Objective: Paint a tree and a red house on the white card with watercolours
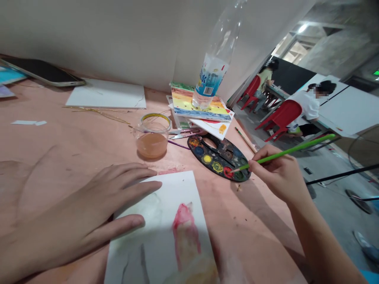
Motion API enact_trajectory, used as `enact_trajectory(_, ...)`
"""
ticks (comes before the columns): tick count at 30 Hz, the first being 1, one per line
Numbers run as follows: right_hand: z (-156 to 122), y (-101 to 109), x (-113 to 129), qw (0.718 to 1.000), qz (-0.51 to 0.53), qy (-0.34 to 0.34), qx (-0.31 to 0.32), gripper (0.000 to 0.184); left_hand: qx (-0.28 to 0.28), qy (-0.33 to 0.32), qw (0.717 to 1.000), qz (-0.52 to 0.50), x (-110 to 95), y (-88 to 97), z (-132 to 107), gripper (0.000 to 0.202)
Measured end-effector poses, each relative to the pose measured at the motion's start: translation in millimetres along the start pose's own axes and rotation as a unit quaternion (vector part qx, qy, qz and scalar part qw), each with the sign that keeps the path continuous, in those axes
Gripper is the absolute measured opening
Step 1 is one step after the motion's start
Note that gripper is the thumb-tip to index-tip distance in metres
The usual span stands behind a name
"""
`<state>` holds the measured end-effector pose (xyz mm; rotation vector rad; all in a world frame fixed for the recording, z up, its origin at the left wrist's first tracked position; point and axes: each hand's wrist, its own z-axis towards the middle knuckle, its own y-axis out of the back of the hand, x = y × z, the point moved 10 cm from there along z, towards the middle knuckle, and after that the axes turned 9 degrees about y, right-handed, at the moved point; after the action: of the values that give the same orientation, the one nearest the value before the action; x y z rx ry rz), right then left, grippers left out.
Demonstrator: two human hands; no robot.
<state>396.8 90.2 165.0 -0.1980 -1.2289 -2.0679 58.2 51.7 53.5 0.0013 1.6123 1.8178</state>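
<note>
Right hand [281,175] holding green brush [296,149] at red paint [227,172], barcoded bottle label [209,77]

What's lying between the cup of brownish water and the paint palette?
In the head view, the blades of a pair of scissors and a thin purple rod lie between the cup and the palette.

- bottle [222,45] label [211,75]: one big blue character, looks like 水; rest of the word curves out of sight
- same label: barcode [208,91], digits unreadable; small print above it too fine
- green light [376,73], far right: too small to read
</note>
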Motion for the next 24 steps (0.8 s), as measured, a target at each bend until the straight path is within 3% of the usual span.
enact_trajectory(4,-2,1,-4,1.000,0.001,-0.003,-0.004,0.012,0.015,-0.054,0.998,0.021,-4,-3.2,-2,0.066)
enact_trajectory(9,-3,-1,-4,1.000,0.005,-0.001,0.004,0.012,0.014,-0.055,0.997,0.056,-5,-2.1,-1,0.055)
enact_trajectory(18,-2,0,2,1.000,-0.003,0.010,0.002,0.013,-0.012,-0.055,0.997,0.056,-19,5.9,3,0.055)
enact_trajectory(24,-1,0,2,1.000,-0.012,0.014,0.007,0.013,-0.008,-0.106,0.992,0.066,-23,6.4,4,0.062)
